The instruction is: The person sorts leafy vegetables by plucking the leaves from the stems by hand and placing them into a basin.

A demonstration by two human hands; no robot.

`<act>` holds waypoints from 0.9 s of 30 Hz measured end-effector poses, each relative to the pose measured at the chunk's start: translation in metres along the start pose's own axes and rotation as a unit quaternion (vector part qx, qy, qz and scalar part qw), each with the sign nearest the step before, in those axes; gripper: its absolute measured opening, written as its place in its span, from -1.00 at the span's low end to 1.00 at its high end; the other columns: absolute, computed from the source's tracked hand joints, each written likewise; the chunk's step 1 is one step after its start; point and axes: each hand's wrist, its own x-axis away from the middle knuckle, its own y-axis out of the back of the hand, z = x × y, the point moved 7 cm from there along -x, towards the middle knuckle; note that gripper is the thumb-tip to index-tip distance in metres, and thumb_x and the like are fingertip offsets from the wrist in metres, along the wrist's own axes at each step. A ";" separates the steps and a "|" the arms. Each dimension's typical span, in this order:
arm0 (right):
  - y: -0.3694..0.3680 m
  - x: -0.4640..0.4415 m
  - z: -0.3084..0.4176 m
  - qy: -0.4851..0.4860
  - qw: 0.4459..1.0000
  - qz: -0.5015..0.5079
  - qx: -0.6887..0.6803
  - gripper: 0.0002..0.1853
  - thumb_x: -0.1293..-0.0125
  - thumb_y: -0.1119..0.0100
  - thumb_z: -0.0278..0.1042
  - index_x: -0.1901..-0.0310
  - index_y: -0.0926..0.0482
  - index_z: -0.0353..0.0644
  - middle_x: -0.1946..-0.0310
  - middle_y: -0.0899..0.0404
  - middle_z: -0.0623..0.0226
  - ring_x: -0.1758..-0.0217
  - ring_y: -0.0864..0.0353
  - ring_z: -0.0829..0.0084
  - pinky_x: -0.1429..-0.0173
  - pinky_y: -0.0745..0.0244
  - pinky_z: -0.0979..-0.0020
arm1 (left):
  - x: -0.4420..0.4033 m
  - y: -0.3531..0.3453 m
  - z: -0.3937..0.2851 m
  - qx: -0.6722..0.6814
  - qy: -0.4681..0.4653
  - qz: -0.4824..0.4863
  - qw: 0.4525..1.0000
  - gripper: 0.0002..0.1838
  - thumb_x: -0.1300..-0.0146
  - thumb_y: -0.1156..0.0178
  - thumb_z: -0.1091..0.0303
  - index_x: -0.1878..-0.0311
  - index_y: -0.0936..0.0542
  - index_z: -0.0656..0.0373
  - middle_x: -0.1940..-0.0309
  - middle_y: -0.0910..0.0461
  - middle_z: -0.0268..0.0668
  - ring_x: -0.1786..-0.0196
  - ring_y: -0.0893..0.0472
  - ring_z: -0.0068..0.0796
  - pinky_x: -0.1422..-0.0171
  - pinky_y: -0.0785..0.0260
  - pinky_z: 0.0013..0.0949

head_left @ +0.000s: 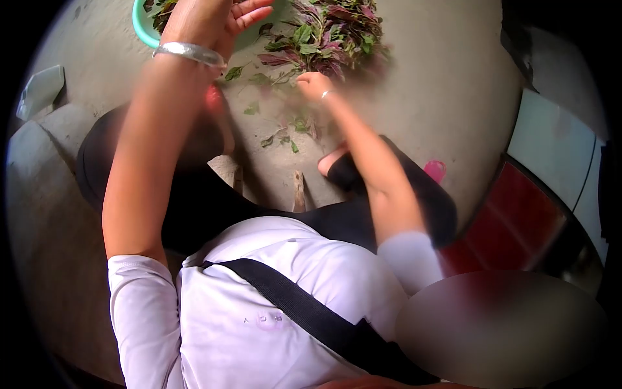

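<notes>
My left hand (241,18) reaches to the top edge of the view, partly cut off, beside a light green basin (140,26) that holds dark leaves. Its visible fingers are stretched out and nothing shows in them. A silver bangle (189,54) circles that wrist. Lower and to the right, my right hand (315,85) has its fingers curled together at the near edge of a pile of green and purple leafy stems (330,35). Whatever it may pinch is too small to make out. Loose leaves (285,137) lie scattered on the floor below it.
Concrete floor (447,84) surrounds the pile. A pink object (435,171) lies right of my knee. Further right stands a red and pale panelled thing (518,207). A pale container (41,92) sits at the far left. A bare foot (332,162) is near the loose leaves.
</notes>
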 end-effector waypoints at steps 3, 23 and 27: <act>-0.026 -0.022 -0.003 -0.015 0.999 0.037 0.020 -0.69 -0.13 0.05 -0.25 0.11 -0.57 -0.03 0.02 -0.46 0.12 -0.01 -0.45 0.15 -0.14 -0.33 0.27 | -0.002 -0.001 0.000 0.001 0.003 0.032 0.999 -0.82 -0.16 0.01 0.49 0.15 -0.38 0.25 0.37 -0.51 -0.26 0.37 -0.56 -0.49 0.34 -0.47 -0.55; 0.059 0.047 0.021 -0.008 0.883 0.115 -0.454 -0.74 -0.31 0.13 -0.31 0.28 -0.49 -0.35 0.44 -0.57 0.22 0.49 -0.57 0.50 0.47 -0.45 0.60 | 0.011 -0.009 0.006 -0.003 0.016 0.042 0.999 -0.88 -0.14 0.04 0.50 0.24 -0.43 0.22 0.45 -0.51 -0.30 0.49 -0.52 -0.57 0.45 -0.40 -0.56; 0.108 0.112 0.048 0.010 0.915 0.085 -0.393 -0.73 -0.32 0.15 -0.30 0.28 -0.48 -0.34 0.41 -0.58 0.21 0.44 -0.58 0.53 0.41 -0.46 0.61 | 0.016 -0.015 0.019 -0.050 -0.019 0.116 0.992 -0.84 -0.23 0.03 0.44 0.15 -0.45 0.26 0.35 -0.55 -0.29 0.44 -0.52 -0.58 0.30 -0.41 -0.55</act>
